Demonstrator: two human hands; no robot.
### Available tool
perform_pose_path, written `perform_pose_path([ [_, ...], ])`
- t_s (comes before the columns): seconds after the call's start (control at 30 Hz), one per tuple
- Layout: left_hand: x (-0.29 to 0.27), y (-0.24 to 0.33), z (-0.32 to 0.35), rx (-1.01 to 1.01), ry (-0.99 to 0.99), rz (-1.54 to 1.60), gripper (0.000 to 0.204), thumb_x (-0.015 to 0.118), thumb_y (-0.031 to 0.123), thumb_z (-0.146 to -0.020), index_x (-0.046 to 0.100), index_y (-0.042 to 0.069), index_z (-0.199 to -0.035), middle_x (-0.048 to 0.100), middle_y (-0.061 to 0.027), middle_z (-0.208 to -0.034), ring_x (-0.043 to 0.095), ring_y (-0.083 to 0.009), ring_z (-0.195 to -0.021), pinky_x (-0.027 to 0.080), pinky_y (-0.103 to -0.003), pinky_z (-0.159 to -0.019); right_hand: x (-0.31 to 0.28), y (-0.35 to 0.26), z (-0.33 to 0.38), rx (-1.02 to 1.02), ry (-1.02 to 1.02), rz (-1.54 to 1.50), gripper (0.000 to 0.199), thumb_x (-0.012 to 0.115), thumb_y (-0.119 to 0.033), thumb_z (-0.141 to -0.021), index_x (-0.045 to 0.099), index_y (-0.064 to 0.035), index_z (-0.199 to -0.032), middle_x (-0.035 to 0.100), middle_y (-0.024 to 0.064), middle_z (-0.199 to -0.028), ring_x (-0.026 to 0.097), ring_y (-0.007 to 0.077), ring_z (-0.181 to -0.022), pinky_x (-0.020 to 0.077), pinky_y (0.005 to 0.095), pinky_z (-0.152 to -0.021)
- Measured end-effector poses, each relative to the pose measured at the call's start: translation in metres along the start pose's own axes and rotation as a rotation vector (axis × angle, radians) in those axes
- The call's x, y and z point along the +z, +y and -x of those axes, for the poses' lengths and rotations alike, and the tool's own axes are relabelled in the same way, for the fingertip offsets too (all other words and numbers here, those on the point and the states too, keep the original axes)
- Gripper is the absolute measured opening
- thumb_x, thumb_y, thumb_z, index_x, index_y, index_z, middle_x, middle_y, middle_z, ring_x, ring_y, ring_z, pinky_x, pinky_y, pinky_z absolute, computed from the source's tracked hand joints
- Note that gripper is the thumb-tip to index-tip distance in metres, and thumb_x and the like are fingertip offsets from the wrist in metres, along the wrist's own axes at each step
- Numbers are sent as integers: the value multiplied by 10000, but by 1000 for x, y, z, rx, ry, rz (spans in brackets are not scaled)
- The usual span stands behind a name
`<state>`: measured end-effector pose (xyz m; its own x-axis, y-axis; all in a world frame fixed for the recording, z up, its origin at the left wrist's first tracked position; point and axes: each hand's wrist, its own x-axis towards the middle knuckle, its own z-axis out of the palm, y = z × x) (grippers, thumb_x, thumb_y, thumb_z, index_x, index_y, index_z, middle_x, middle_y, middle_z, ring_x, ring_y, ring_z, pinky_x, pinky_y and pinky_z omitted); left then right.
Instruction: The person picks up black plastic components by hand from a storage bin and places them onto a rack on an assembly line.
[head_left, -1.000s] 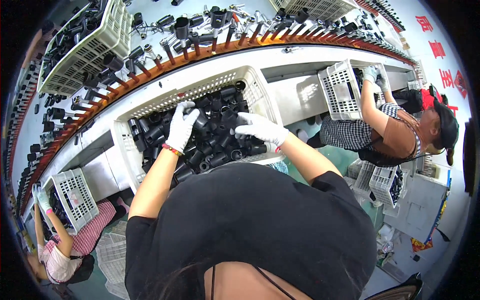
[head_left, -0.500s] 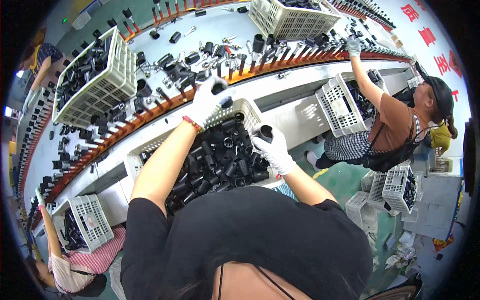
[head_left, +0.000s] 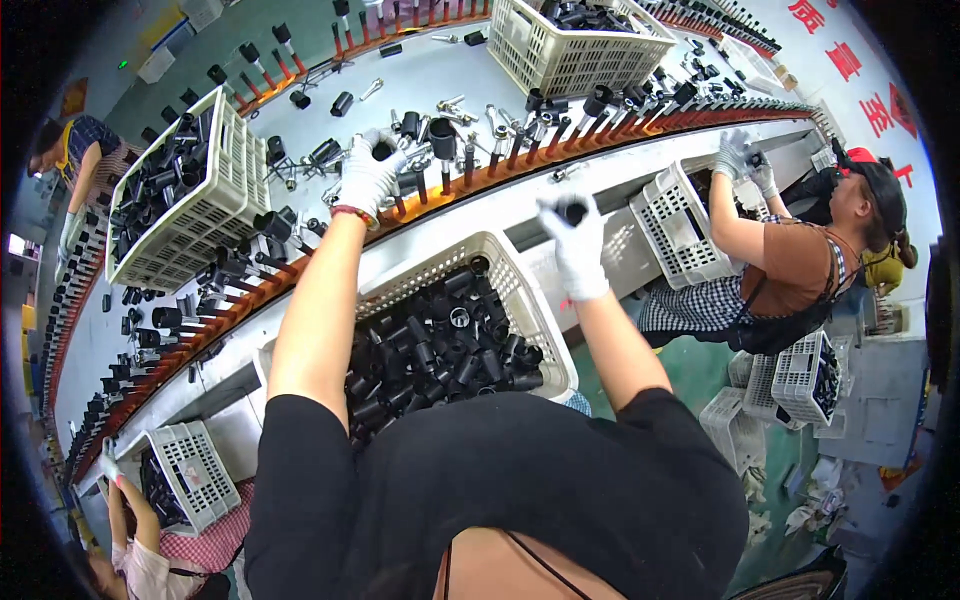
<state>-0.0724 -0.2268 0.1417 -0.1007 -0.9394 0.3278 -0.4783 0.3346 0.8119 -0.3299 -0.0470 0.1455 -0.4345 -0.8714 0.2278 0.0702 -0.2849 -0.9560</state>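
Both my hands were down in the white slotted plastic crate (head_left: 520, 290) a sec ago; now they're up at the orange-edged conveyor w/ upright pins (head_left: 440, 195). Left gloved hand (head_left: 367, 172), arm stretched out, fingers curled round a short black plastic tube (head_left: 381, 150) over a pin. Right gloved hand (head_left: 572, 240) raised, pinching another black tube piece (head_left: 572, 212).

Both hands lifted out of the crate of black tubes (head_left: 440, 335). Left hand (head_left: 368, 175) now far forward at the conveyor pegs (head_left: 445, 180), black part in grip; right hand (head_left: 572, 235) raised, pinching a black tube (head_left: 572, 211).
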Motion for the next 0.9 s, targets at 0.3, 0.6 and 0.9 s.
perform_pose_path([
  [0.3, -50, -3, 40, -63, 45, 136, 144, 683, 142, -748, 568, 69, -795, 569, -31, -701, 509, -107, -664, 452, -271, -644, 57, 40, -166, 22, 140, -25, 151, 719, -107, -723, 596, -49, -790, 605, 37, -733, 543, 131, -585, 453, 270, -588],
  [0.6, -98, -36, 48, -112, 126, -1, 145, 689, 137, -730, 599, 69, -822, 615, -68, -725, 567, -150, -653, 485, -297, -634, 121, 70, -125, -177, -23, 483, 342, 751, -166, -681, 583, -10, -934, 645, 78, -809, 607, 167, -722, 496, 294, -696],
  [0.9, -129, -62, 139, -194, 504, 512, 659, 697, 44, -743, 338, 51, -1296, 518, -134, -1204, 536, -236, -1073, 429, -338, -918, 83, 64, 6, -254, -627, 667, 384, 564, -82, -768, 546, 2, -1142, 613, 192, -1060, 598, 331, -979, 472, 365, -873],
])
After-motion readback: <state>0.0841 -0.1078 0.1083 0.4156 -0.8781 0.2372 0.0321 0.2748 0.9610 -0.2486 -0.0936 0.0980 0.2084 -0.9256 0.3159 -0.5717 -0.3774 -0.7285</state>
